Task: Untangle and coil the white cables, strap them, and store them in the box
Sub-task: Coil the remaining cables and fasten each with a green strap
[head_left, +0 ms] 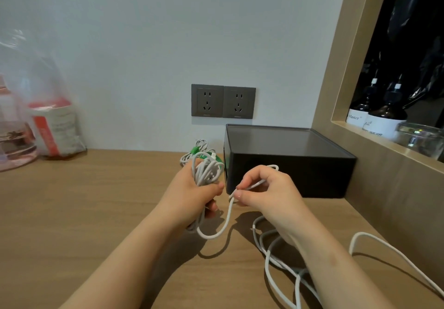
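Note:
My left hand (192, 195) grips a bundle of coiled white cable (207, 171) above the wooden desk. A loose strand (222, 227) runs from that bundle in a low loop to my right hand (266, 191), which pinches it between thumb and fingers. More slack white cable (283, 263) lies in loops on the desk under my right forearm and trails off to the right. Behind my left hand sits another coiled white cable (200, 146) with a green strap (195, 150). The black box (288, 162) stands at the back right with its lid on.
Two grey wall sockets (223, 102) are above the box. A clear plastic bag (36, 106) with red-and-white packets stands at the back left. On the right, a wooden-framed niche (341, 106) holds dark bottles (384, 114) and a glass (420, 138).

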The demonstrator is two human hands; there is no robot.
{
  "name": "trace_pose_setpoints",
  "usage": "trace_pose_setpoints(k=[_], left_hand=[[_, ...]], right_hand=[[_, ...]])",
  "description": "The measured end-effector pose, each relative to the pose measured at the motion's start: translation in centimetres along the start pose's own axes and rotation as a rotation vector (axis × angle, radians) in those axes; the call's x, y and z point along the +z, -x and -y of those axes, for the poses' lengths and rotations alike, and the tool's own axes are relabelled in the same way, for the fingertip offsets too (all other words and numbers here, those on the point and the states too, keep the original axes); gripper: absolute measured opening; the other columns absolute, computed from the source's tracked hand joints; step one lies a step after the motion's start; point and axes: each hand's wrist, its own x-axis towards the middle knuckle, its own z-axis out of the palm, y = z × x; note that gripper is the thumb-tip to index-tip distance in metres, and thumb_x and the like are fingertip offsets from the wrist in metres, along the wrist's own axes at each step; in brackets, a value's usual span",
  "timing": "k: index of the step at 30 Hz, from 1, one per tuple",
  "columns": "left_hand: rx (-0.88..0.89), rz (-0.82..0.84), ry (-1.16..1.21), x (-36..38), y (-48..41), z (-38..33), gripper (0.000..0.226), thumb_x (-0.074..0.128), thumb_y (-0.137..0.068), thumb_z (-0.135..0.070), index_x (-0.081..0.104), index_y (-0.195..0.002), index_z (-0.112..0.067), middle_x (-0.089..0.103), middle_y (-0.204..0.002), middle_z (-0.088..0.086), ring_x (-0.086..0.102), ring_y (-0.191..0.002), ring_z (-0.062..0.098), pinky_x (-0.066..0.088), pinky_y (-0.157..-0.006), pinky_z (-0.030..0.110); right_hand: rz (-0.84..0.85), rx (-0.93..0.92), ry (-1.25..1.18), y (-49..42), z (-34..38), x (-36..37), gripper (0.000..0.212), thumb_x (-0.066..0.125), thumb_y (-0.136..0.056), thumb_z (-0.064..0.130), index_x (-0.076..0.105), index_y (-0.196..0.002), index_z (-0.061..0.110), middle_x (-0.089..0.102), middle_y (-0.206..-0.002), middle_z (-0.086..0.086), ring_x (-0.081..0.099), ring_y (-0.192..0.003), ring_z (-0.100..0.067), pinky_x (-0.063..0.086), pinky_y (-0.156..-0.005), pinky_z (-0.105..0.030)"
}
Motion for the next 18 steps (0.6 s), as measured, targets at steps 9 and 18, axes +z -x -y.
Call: trace_pose_setpoints(k=[9, 18], left_hand=[[-0.094, 0.258, -0.046, 0.1, 1.0, -0.9, 0.033, 0.081, -0.064, -0.01, 0.058, -0.088, -0.014, 0.054, -0.054, -0.007, 0.047, -0.044, 0.004, 0.04, -0.044, 0.019], [-0.08, 0.129, -0.24, 0.6, 0.5, 0.1, 0.035, 0.08, -0.068, -0.008, 0.06, -0.093, -0.02, 0.065, -0.077, 0.003, 0.062, -0.067, 0.015, 0.05, -0.06, 0.027]], right_hand=[[-0.148, -0.048, 0.04, -0.1, -0.2, 0.4, 0.016, 0.072, -0.078, 0.011, 0.059, -0.078, 0.02, 0.065, -0.076, 0.004, 0.064, -0.069, -0.001, 0.055, -0.066, -0.02], [-0.069, 0.047, -0.12, -0.2, 0.1, 0.4, 0.01, 0.067, -0.081, 0.005, 0.063, -0.078, 0.013, 0.068, -0.075, -0.004, 0.07, -0.069, -0.014, 0.059, -0.073, -0.033]])
